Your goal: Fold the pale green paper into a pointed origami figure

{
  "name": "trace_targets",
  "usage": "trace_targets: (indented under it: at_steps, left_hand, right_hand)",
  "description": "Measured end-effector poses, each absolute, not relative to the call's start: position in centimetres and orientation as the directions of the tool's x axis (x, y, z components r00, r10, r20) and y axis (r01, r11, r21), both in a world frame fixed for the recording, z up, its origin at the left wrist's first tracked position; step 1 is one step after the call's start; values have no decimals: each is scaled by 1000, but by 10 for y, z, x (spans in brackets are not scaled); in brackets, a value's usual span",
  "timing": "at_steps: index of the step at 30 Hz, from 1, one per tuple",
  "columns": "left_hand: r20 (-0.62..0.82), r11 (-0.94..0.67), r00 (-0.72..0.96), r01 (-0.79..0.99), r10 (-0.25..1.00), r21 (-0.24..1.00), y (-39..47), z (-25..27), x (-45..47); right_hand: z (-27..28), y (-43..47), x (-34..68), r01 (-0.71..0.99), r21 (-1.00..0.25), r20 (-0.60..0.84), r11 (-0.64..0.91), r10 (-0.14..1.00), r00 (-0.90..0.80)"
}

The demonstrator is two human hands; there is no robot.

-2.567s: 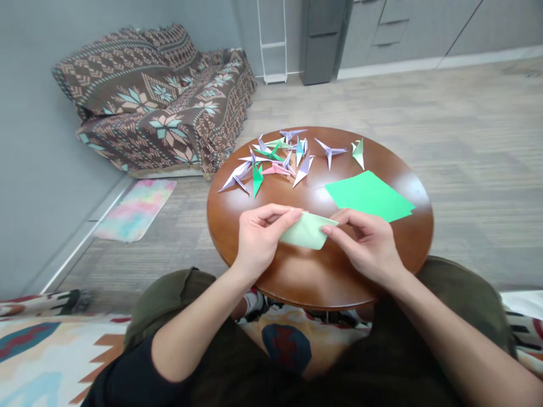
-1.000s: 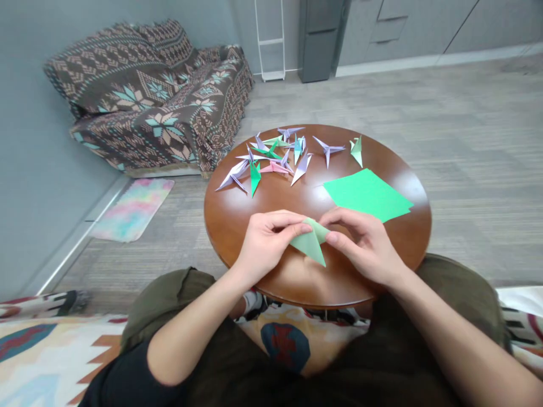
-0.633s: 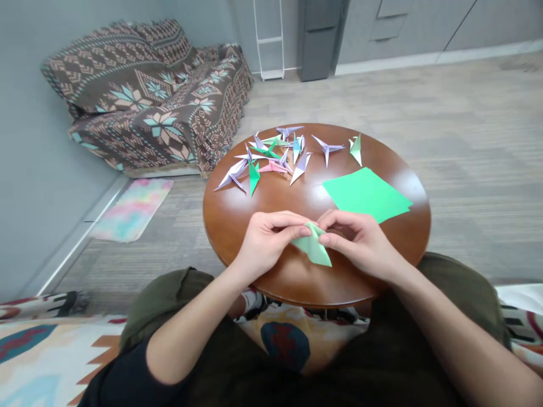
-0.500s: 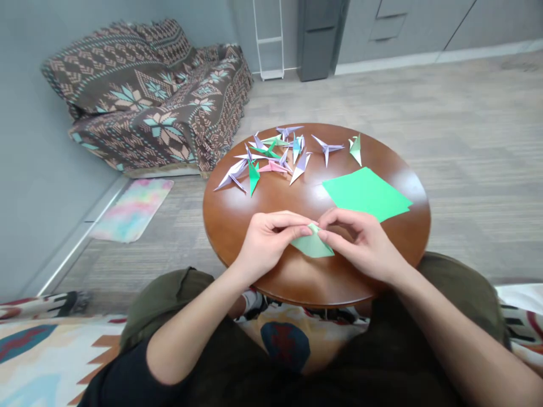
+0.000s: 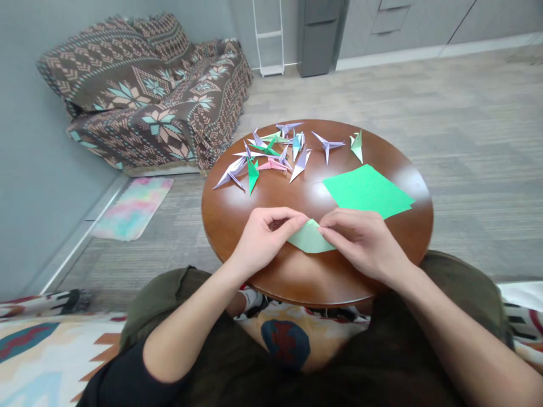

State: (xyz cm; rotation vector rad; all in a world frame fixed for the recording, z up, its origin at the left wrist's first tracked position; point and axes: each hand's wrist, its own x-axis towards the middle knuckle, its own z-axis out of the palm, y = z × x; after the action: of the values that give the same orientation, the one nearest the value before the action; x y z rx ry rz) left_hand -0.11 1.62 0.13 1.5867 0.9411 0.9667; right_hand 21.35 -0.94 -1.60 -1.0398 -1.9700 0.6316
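We have the paper (image 5: 311,239) over the counter (image 5: 314,285), toward its near edge. Left hand (image 5: 266,238) and right hand (image 5: 365,242), nearly closed, pinch it either side of its peak. We judge it light, easily creased; best held by its edges.

Nothing legible — no text, labels, brands, numbers or signs.

Left hand (image 5: 271,234) and right hand (image 5: 365,243) bare, forearms too; my black sleeve (image 5: 123,364) ends near the left elbow. Trousers (image 5: 163,302) olive green at my knees, darker toward the lap. White sock (image 5: 251,299) at one ankle, my shoe partly hidden.
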Motion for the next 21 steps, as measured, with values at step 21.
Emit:
trace_targets:
  at_steps: [21]
  left_hand:
    - [163, -197, 370, 55, 915, 979, 9, -4, 3]
  right_hand:
    - [-13, -11, 212, 426, -646, 496, 633, 773, -396]
